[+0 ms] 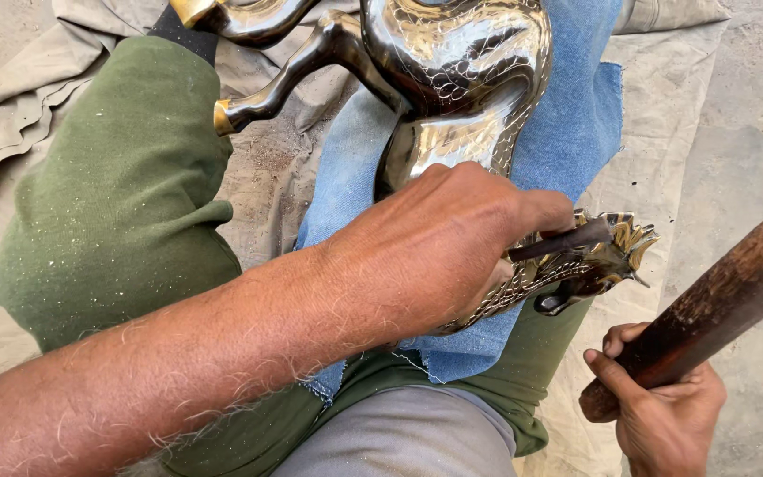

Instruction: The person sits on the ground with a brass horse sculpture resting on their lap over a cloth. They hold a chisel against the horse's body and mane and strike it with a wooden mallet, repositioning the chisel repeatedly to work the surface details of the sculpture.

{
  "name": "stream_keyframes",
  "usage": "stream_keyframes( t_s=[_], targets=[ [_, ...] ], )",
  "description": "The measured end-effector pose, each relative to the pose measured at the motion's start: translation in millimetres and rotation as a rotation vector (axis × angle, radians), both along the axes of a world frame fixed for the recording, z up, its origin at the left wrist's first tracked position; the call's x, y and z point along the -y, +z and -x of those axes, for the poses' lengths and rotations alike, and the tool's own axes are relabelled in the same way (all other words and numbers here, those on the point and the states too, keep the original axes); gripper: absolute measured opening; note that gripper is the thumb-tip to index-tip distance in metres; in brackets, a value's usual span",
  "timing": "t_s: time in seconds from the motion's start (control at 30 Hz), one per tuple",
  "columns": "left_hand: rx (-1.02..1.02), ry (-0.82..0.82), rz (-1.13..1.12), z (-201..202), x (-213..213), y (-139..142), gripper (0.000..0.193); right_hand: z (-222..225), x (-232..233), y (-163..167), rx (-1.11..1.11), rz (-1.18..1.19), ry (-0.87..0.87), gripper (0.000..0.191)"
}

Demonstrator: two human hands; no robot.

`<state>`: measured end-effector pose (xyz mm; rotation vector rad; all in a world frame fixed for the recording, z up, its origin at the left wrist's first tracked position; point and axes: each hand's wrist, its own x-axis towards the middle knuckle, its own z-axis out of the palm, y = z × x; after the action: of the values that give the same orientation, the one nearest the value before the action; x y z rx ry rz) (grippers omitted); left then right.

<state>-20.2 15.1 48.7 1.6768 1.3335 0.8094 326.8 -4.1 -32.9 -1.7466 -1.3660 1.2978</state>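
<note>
A shiny brass horse figure [452, 62] lies across my lap on a blue denim cloth [576, 115], its engraved head [602, 252] pointing right. My left hand [443, 238] reaches over the horse's neck and grips a thin dark metal chisel [567, 240], whose tip rests on the head. Lower right, my right hand [664, 406] is closed around a thick brown wooden mallet handle [726, 300], held raised and apart from the chisel.
My legs in green trousers [117, 203] flank the figure. A beige canvas sheet [664, 97] covers the ground beneath, with bare sandy concrete [761, 132] to the right. The horse's legs [267, 88] stick out at upper left.
</note>
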Motion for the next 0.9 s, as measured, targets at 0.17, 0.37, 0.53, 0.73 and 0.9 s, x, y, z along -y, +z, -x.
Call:
stream_keyframes(
  t_s=[0.17,0.37,0.53,0.73,0.9],
  targets=[
    [-0.047,-0.018,0.031,-4,-3,1,0.034,4,-6,20,0.204,-0.035,0.063,0.029],
    [-0.066,-0.024,-0.024,-8,-2,-3,0.035,3,-17,36,0.269,0.033,0.043,0.024],
    [-0.037,-0.018,-0.041,-6,-1,-2,0.036,-1,-21,34,0.368,-0.095,0.192,0.031],
    [-0.075,-0.051,0.019,-8,-6,-2,0.029,-16,-24,32,0.241,-0.048,0.238,0.025],
    [-0.083,-0.032,0.007,-11,-7,-2,0.028,-15,-26,33,0.175,0.042,0.165,0.024]
  ],
)
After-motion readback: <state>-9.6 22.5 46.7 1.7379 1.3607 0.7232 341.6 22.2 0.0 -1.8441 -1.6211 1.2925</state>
